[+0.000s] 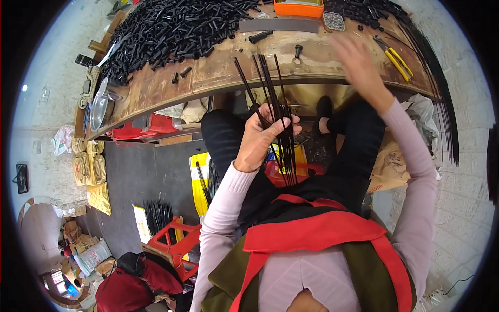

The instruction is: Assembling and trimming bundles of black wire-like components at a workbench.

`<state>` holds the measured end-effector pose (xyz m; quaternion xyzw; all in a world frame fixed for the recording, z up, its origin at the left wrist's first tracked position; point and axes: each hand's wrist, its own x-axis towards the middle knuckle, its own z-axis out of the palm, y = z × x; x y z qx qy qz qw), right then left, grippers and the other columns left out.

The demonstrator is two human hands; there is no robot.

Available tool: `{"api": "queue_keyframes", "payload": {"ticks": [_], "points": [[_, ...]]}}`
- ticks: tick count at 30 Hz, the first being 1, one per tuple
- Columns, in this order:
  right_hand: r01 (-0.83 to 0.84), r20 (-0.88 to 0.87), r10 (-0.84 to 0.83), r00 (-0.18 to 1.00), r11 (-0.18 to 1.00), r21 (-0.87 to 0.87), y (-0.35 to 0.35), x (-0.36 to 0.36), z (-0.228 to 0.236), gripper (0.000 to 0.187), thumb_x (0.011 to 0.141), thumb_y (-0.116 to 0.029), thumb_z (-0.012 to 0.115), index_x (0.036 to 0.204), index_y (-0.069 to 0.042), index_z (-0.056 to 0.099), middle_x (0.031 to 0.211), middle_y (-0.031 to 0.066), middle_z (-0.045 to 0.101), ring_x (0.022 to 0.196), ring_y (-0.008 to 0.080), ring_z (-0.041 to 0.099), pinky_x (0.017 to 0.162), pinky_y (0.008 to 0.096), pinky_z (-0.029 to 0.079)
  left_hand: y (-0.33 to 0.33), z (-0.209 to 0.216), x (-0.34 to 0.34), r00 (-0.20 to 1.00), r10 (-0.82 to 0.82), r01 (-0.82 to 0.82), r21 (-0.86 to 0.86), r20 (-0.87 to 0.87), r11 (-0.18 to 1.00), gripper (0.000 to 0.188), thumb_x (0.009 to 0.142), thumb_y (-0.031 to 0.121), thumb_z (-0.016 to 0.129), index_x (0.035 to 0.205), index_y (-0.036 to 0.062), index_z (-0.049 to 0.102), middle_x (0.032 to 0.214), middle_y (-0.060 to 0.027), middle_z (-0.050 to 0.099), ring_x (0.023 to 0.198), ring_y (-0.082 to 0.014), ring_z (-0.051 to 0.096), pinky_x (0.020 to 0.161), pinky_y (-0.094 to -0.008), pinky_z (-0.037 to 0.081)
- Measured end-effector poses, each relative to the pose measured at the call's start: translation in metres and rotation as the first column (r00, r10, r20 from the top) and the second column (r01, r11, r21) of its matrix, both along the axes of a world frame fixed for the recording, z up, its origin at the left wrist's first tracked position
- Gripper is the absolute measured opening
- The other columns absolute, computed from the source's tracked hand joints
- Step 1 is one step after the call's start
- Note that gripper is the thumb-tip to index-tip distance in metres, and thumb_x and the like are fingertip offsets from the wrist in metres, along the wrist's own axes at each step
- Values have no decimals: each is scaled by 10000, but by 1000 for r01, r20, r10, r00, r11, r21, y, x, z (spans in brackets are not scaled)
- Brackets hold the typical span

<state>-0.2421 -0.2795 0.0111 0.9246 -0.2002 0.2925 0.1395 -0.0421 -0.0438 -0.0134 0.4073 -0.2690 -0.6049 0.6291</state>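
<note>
The left hand (260, 138) pinches a loose bundle of thin, straight black rods (270, 86) between thumb and fingers, just before the near edge of the worn brown wooden table (223, 67), apparently to keep them together while their ends fan out. The blurred right hand (356, 62) is above the table's right part; its grip cannot be told. Small black plastic tubes (176, 31) heap across the table's far left, probably for easy reach.

Soft blur across the right grip (358, 66)
</note>
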Motion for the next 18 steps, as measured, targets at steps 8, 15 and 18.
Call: {"api": "queue_keyframes", "payload": {"ticks": [8,15,18], "points": [[-430,230,366,902,710,557,117,8,35,161,833,-45,660,991,-16,667,873,120,637,782,297,614,716,369,488,5,12,-11,984,-71,78,-36,161,996,241,940,10,598,1177,-29,580,1064,-131,697,925,-209,693,848,-308,550],[-559,179,531,828,762,326,111,-11,32,224,708,11,668,931,4,650,793,76,624,733,264,588,696,354,484,19,14,-8,973,-222,226,-56,68,973,267,923,5,611,1183,-42,579,1029,-139,700,928,-237,697,849,-344,562],[-591,182,563,806,748,303,110,-20,35,229,708,16,662,937,19,653,799,90,632,730,268,599,692,365,493,17,17,-6,945,-323,325,-33,52,945,256,921,-7,606,1172,-47,583,1019,-136,700,921,-230,696,845,-346,566]]}}
